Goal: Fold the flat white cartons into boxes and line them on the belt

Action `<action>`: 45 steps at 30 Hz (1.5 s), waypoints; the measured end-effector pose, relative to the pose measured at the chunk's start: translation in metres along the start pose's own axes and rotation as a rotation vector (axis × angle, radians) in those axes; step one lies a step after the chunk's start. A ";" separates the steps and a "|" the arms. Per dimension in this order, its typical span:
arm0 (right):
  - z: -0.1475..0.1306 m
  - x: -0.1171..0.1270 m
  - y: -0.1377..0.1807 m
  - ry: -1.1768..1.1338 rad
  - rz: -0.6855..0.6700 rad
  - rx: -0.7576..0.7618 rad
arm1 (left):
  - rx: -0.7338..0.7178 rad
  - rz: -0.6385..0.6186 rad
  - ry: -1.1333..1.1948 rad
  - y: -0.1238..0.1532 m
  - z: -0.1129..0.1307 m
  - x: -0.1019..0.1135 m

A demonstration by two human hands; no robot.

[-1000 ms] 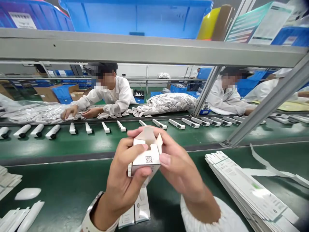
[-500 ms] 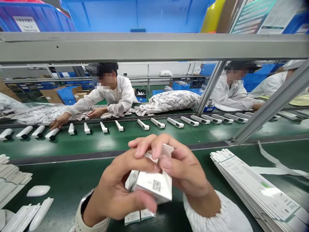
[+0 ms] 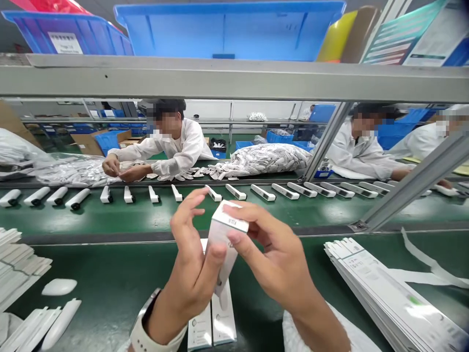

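Note:
A small white cardboard box [image 3: 222,242] stands tilted upright between my hands, its top end closed. My left hand [image 3: 188,264] grips its lower side, with the thumb pressed on the front face. My right hand [image 3: 269,249] holds its upper end between thumb and fingers. Directly below, two slim white product boxes [image 3: 211,320] lie side by side on the green bench, partly hidden by the held box and my left hand. A watch band [image 3: 146,318] circles my left wrist.
Flat printed cartons [image 3: 394,293] lie stacked at right, and white sheets [image 3: 18,264] and white moulded pieces [image 3: 58,287] at left. Metal shelf rails cross above. White devices [image 3: 234,192] line a green belt, with co-workers and a sachet pile [image 3: 269,160] beyond.
The box's open flaps are now folded shut. The box has turned from lying sideways to nearly upright, and my hands have spread apart along it.

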State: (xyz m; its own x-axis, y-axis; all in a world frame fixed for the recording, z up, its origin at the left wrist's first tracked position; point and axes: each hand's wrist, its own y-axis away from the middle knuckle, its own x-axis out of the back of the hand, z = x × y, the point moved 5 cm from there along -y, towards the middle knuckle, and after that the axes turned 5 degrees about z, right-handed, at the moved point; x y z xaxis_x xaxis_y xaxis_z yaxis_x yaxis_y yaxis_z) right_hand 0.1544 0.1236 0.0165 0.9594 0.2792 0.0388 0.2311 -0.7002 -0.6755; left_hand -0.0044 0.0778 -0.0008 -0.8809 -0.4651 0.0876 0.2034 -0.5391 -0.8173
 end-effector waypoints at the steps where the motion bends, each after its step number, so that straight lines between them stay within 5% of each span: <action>1: 0.003 0.004 0.000 -0.041 0.081 -0.016 | -0.068 -0.027 -0.128 0.001 0.001 -0.001; 5: 0.005 0.010 -0.002 -0.171 0.149 -0.054 | -0.280 -0.060 -0.490 0.001 0.007 -0.006; 14: 0.031 0.009 -0.011 -0.356 -0.119 -0.475 | -0.386 -0.009 -0.515 -0.012 0.004 0.004; 23: 0.026 0.002 -0.005 -0.116 0.080 -0.366 | -0.375 0.006 -0.508 -0.009 0.002 0.002; 30: 0.022 0.013 -0.008 -0.042 -0.119 -0.357 | -0.248 -0.024 -0.401 -0.011 -0.006 0.005; 34: 0.020 0.016 -0.012 -0.060 -0.077 -0.362 | -0.306 -0.067 -0.424 -0.014 -0.001 0.006; 40: 0.001 0.023 0.013 -0.010 -0.221 -0.323 | -0.307 -0.262 -0.541 -0.003 0.013 0.001; 42: 0.008 0.038 0.044 0.089 -0.139 -0.375 | -0.246 -0.425 -0.613 0.021 0.009 -0.004; 45: 0.035 0.065 0.113 0.181 0.191 -0.552 | -0.086 -0.627 -0.714 0.075 -0.012 -0.005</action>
State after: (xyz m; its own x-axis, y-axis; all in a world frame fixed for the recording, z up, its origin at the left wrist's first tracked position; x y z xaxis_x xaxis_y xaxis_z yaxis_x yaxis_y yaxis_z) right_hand 0.2367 0.0857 -0.0829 0.9932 0.0330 0.1115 0.0553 -0.9776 -0.2031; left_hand 0.0104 0.0482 -0.0694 -0.3443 -0.4433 0.8276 -0.2746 -0.7954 -0.5403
